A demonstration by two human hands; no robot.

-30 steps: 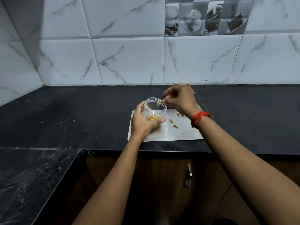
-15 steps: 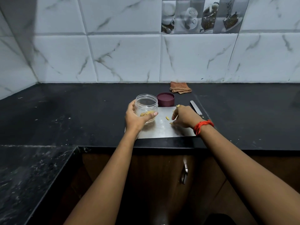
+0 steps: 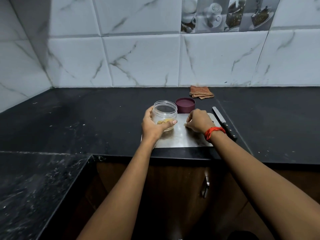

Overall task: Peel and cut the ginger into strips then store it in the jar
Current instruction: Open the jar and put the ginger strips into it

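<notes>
Left hand (image 3: 152,125) grip clamped round clear round plastic jar (image 3: 165,112), yellow ginger strips (image 3: 164,121) inside, at steel cutting board (image 3: 183,139) left end. Right hand (image 3: 200,121) grip curled over loose ginger piece (image 3: 185,125); closure unclear.

Looks like a home kitchen: black stone countertop (image 3: 86,118), marble-look wall tiles (image 3: 142,61) across the upper half, decorative tile strip of cups and desserts (image 3: 225,14) upper right, wooden cabinet door (image 3: 173,187) with metal handle (image 3: 205,187) below centre.

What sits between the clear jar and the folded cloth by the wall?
The maroon lid, on the counter, lies between the jar and the cloth, as the head view shows.
</notes>
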